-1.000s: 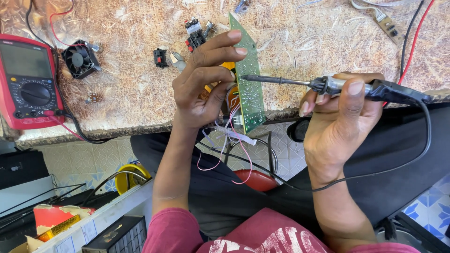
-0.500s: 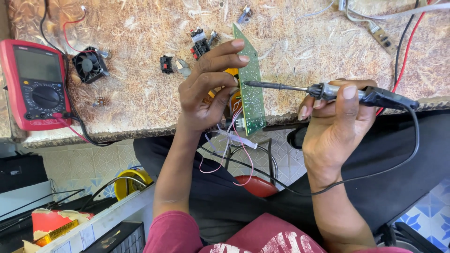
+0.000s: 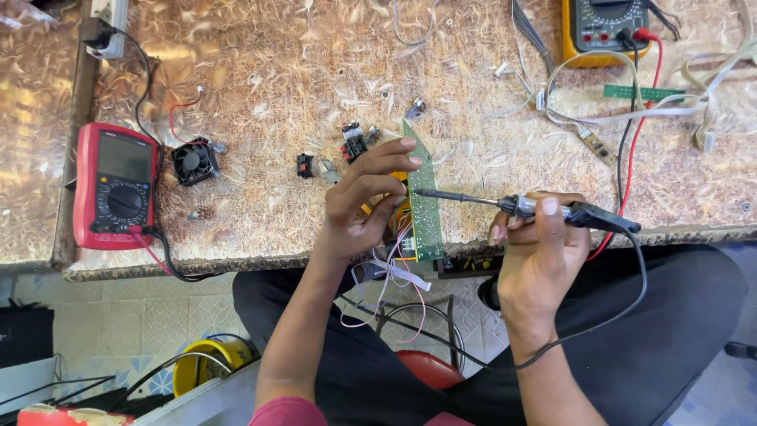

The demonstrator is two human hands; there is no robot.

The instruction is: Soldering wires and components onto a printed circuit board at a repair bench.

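sunlit chipboard workbench (image 3: 276, 71) — pale patterned floor tiles (image 3: 118, 323) beneath.

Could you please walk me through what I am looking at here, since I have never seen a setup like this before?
This is one view from a camera worn on a person's head, looking down at their own two bare hands over a workbench. The left hand holds a green circuit board on edge, with thin wires hanging below it. The right hand grips a soldering iron, its tip at the board's face. On the bench lie a red multimeter, a small black fan, a few loose small parts, a yellow multimeter at the far edge, and tangled cables.
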